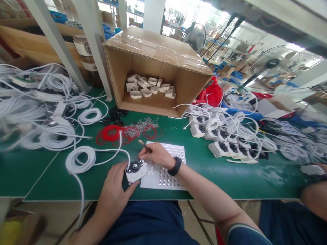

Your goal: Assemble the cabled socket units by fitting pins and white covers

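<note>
Background: two fans [272, 63], white pillar [154, 16] left of both. Left side: two jars [83, 46] between grey posts [90, 37]. Right: red plastic bag [215, 92], open white carton [274, 107] farther right.

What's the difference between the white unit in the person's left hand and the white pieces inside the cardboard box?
The white unit carries a black part on top; the white pieces show none. A white cable runs from the unit; none is visible on the pieces. The left hand holds the unit, while the pieces lie loose in the cardboard box. Both are mainly white.
</note>
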